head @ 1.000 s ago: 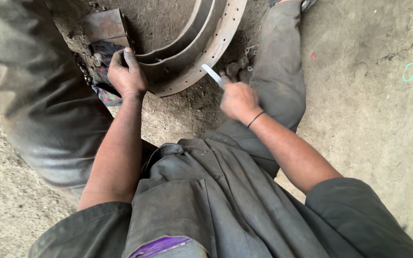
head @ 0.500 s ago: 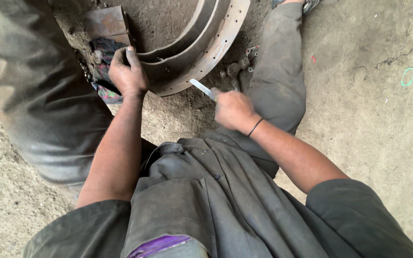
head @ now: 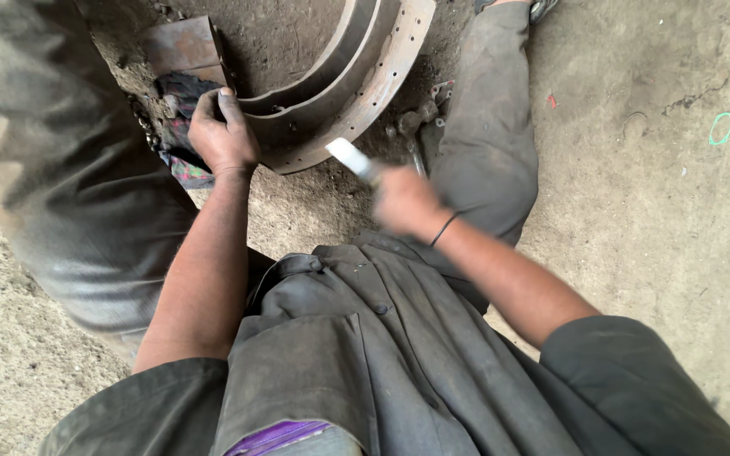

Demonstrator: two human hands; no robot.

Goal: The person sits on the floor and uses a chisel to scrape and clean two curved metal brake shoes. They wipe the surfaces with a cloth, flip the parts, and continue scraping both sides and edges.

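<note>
The left hand (head: pixel 223 135) clamps its fingers on the curved metal shoe (head: pixel 356 89) at twelve o'clock on the floor; the blurred right hand (head: pixel 403 201) grips a chisel (head: pixel 352 159) — a glancing strike could slip toward those fingers.

head camera looks steeply down, close

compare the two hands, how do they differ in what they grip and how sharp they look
The left hand is in sharp focus, with its grip on the end of the curved metal band. The right hand is blurred, apart from the band, gripping a pale flat tool that points toward it. The right wrist wears a thin dark band; the left shows none. Both are bare and sit low over the dirt floor.
</note>
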